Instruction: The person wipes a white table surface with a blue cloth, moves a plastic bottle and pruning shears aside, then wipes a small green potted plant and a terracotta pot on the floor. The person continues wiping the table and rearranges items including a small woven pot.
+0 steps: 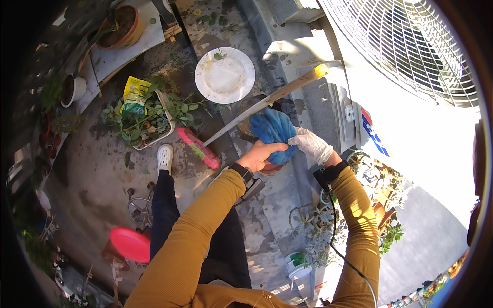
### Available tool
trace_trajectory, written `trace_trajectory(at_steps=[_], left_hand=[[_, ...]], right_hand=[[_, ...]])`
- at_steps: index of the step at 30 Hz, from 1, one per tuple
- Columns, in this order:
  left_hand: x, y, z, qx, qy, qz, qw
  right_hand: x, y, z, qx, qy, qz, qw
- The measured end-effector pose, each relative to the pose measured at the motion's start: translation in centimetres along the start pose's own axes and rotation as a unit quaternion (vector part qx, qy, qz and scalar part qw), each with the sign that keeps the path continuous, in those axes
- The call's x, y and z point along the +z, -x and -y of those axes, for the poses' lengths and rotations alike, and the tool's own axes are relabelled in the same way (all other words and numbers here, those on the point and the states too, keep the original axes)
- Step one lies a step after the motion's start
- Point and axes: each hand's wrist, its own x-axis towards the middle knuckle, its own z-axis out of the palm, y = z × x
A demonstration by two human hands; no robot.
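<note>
A bunched blue cloth (271, 125) is held between both hands in front of me. My left hand (262, 152), bare, grips its lower left side with the thumb laid across the folds. My right hand (312, 144), in a thin white glove, pinches the cloth from the right. Part of a terracotta-coloured pot or dish (272, 169) shows beneath the cloth, mostly hidden. Just beyond the hands, a broom handle (265, 103) slants from a pink broom head (198, 148) on the floor up to a yellow tip against the ledge.
A white plate (225, 75) lies on the ground ahead. To the left stands a white-rimmed container (169, 115) of leafy cuttings with a yellow-green packet (134, 96) on top. A large fan-grilled unit (416, 50) fills the upper right. Potted plants (319, 231) line the right side.
</note>
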Motion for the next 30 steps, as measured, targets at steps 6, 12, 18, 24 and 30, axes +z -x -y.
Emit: trace_trajectory(at_steps=[6,12,18,24,30], left_hand=[[0.2,0.0,-2.2,-0.084,0.11,0.053,0.989],[1.3,1.1,-3.1,-0.076,-0.093,0.082,0.989],[0.2,-0.7,-2.9,0.107,-0.353,0.086,0.926],[-0.6,-2.7,-2.9,0.108,-0.65,-0.046,0.751],[-0.2,-2.5,-1.0,0.26,-0.516,-0.026,0.816]], right_hand=[[-1.0,2.4,0.8,-0.286,0.541,-0.121,0.782],[0.1,-1.3,3.5,-0.406,0.715,-0.033,0.568],[0.9,-3.1,4.2,-0.344,0.818,-0.007,0.462],[0.5,-4.5,2.7,-0.302,0.835,-0.054,0.456],[0.8,-4.2,2.6,-0.306,0.842,-0.037,0.443]])
